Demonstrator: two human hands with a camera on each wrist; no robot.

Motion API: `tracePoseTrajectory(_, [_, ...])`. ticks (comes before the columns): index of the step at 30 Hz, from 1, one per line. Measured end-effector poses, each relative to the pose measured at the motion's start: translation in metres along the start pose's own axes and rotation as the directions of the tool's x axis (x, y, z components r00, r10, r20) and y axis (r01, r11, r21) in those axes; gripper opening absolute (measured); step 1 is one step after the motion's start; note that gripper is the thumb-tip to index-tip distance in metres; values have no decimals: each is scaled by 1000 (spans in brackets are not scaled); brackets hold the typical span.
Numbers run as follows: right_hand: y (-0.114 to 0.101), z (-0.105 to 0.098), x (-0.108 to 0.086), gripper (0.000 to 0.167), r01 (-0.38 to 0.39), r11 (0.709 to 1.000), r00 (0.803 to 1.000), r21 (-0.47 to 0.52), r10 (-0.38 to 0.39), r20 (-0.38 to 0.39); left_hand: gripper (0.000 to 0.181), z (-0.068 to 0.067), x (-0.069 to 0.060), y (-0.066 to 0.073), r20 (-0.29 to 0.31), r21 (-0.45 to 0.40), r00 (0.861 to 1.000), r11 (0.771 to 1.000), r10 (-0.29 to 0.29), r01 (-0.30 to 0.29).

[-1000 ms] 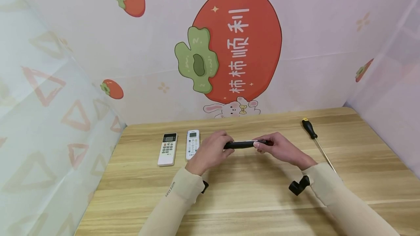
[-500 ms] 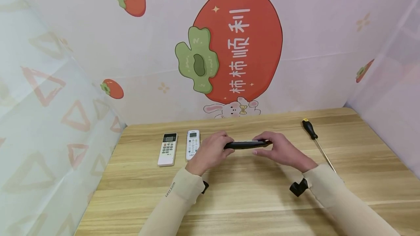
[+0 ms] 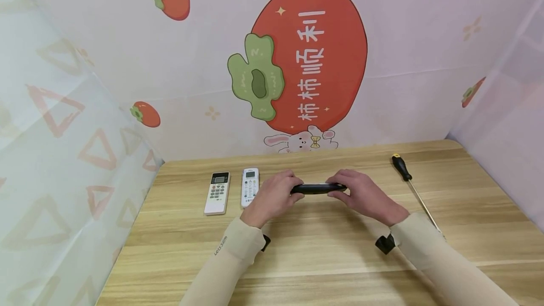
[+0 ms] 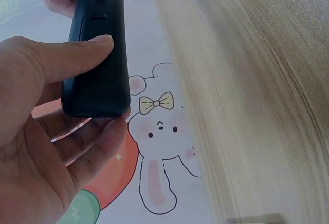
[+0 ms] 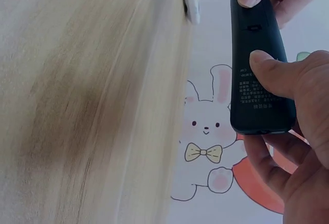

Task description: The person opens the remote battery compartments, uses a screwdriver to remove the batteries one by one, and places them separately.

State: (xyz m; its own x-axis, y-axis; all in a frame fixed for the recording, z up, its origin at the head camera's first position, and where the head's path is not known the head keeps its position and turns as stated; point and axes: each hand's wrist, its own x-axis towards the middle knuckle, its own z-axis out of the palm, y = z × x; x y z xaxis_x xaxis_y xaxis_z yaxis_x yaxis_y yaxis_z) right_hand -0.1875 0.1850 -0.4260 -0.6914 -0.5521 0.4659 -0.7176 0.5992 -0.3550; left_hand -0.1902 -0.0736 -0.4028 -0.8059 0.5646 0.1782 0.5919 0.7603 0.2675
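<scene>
A black remote control (image 3: 318,189) is held above the table, one end in each hand. My left hand (image 3: 274,197) grips its left end, and the right hand (image 3: 363,196) grips the right end. In the left wrist view, the left thumb presses the back of the remote (image 4: 96,98) near its battery cover, with fingers behind it. Small pale print shows on that back in the right wrist view, where the right thumb lies across the remote (image 5: 257,103). Its button side is hidden in the wrist views.
Two white remote controls, one with a dark top (image 3: 217,193) and one all pale (image 3: 250,187), lie left of the hands on the wooden table (image 3: 314,259). A screwdriver (image 3: 401,166) with a black-and-yellow handle lies at the right. A printed cloth wall (image 3: 399,107) stands behind.
Half a second ago the right thumb was off the black remote; now it presses on it again. The remote has tilted slightly. The left hand has barely moved.
</scene>
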Motion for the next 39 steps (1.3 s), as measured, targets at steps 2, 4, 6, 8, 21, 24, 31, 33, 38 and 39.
tracePoseTrajectory(2, [1, 1, 0, 24, 22, 1000, 1000, -10, -22, -16, 21, 0, 0, 0, -1, -4, 1000, 1000, 4, -4])
tracePoseTrajectory(4, [2, 2, -1, 23, 39, 999, 999, -21, -40, -30, 21, 0, 0, 0, -5, -10, 1000, 1000, 9, -9])
tracePoseTrajectory(6, [2, 3, -2, 23, 50, 998, 998, -27, -51, -45, 21, 0, 0, 0, -7, -16, 1000, 1000, 14, -14])
tracePoseTrajectory(8, [3, 3, -3, 23, 50, 999, 997, -21, -51, -53, 21, 0, 0, 0, -8, -20, 1000, 1000, 17, -17])
tracePoseTrajectory(21, [4, -2, 0, 19, -197, 944, 980, 263, 187, 63, 61, -2, 1, 5, -24, 7, 999, 1000, 22, -22])
tracePoseTrajectory(24, [4, -4, 2, 17, -281, 904, 959, 321, 258, 115, 65, -2, 2, 5, -61, 45, 996, 997, 61, -58])
tracePoseTrajectory(31, [5, -8, 4, 18, -371, 826, 928, 424, 308, 211, 59, -1, 3, 3, -160, 100, 975, 985, 152, -137])
tracePoseTrajectory(33, [6, -8, 4, 18, -383, 818, 923, 430, 314, 224, 55, -1, 3, 3, -176, 103, 970, 983, 167, -151])
tracePoseTrajectory(38, [6, -8, 4, 14, -394, 802, 918, 449, 314, 243, 44, -1, 3, 2, -196, 119, 961, 978, 194, -173])
tracePoseTrajectory(39, [6, -8, 4, 13, -395, 799, 917, 452, 314, 246, 42, -1, 3, 2, -199, 122, 960, 977, 198, -176])
